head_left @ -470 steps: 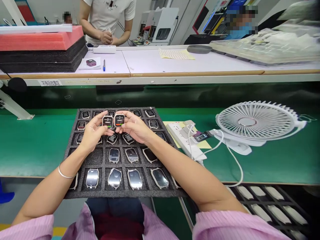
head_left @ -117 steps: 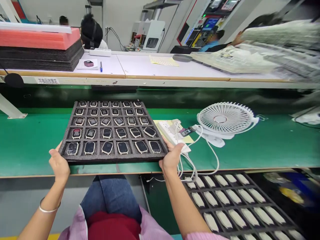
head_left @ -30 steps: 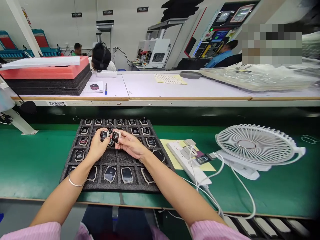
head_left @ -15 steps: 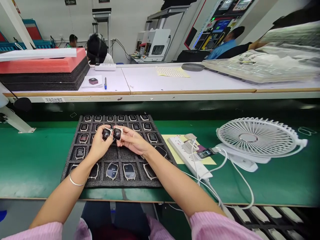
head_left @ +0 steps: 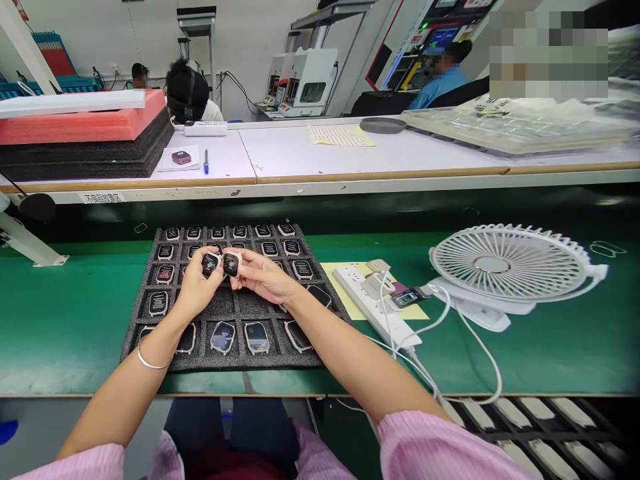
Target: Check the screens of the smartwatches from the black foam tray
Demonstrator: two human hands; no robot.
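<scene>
A black foam tray point(head_left: 135, 319) with a grid of pockets lies on the green belt in front of me, and small square watch bodies sit in most pockets. My left hand point(head_left: 195, 288) is closed on one watch body point(head_left: 209, 264), held above the tray's middle. Beside it, my right hand point(head_left: 261, 277) pinches a second watch body point(head_left: 231, 263). The two pieces are side by side, screens up, almost touching. The pockets right under my hands are hidden.
A white power strip point(head_left: 374, 305) with plugged cables lies right of the tray on yellow paper. A white desk fan point(head_left: 505, 267) stands further right. Behind runs a white bench point(head_left: 350, 157) with stacked foam point(head_left: 85, 137). More trays point(head_left: 550, 420) sit low right. Other people work in the background.
Over the last second my hands have kept the two watch bodies together over the tray, barely shifting. Earlier I set this tray down on the belt with both hands.
</scene>
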